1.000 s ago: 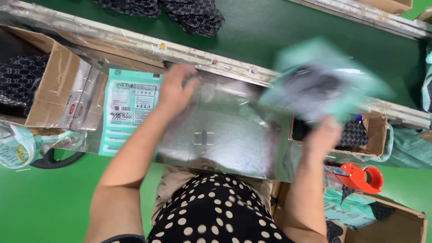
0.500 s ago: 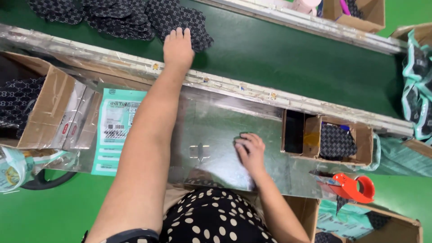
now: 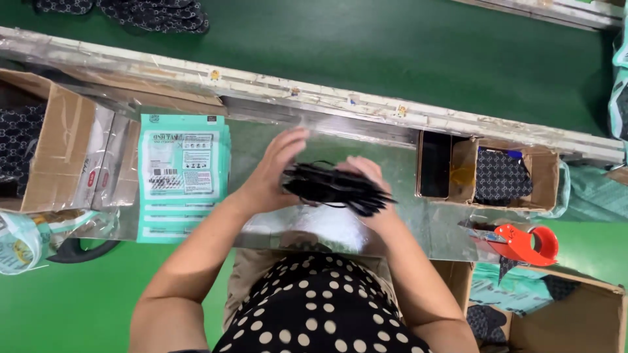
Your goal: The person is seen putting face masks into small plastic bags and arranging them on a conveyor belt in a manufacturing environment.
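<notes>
Both my hands hold a flat stack of black face masks (image 3: 335, 186) over the shiny metal work table (image 3: 418, 229). My left hand (image 3: 275, 171) presses against the stack's left end, fingers upright. My right hand (image 3: 369, 180) grips the stack from the right, partly hidden behind it. Thin ear loops stick out of the stack. To the left of my hands lies a pile of teal printed packaging bags (image 3: 182, 171).
A green conveyor belt (image 3: 392, 59) runs across the top with a heap of dark patterned masks (image 3: 140, 13). An open cardboard box (image 3: 46, 153) stands at left, a small box with patterned masks (image 3: 502, 175) at right, a red tape dispenser (image 3: 523, 243) near it, another carton (image 3: 575, 314) below.
My left hand has come back from the mask heap on the belt with masks. Both hands have met over the table and now hold the black stack between them.
</notes>
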